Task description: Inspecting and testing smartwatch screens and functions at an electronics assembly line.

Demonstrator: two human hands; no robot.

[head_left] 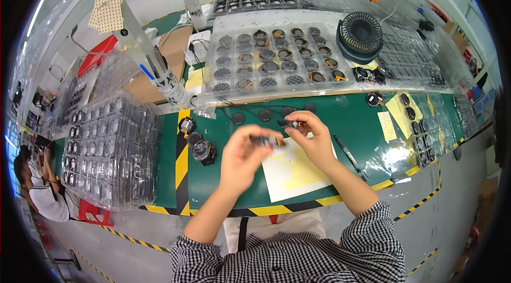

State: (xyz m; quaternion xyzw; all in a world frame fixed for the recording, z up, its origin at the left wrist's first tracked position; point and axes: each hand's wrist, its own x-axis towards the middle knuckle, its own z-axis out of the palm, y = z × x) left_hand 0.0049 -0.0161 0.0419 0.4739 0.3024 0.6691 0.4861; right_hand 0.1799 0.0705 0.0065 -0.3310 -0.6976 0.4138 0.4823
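Note:
My left hand (239, 158) is closed on a small dark watch module (264, 141) with an orange tip, blurred by motion. To its right, my right hand (318, 143) pinches another small dark part (296, 124) with an orange patch; the fingers hide much of it. Both hands are raised over a white sheet with a yellow paper (304, 168) on the green table. Just beyond them lie several round black pucks (238, 118) with thin cables. Left of my left hand sits a cluster of round watch bodies (203, 150).
A clear tray of round watch parts (269, 66) spans the back, beside a black fan (360, 37). Stacked clear trays (109, 155) stand at the left. A pen (350, 156) and more watch parts (421, 142) lie at the right. Another person (48, 192) sits far left.

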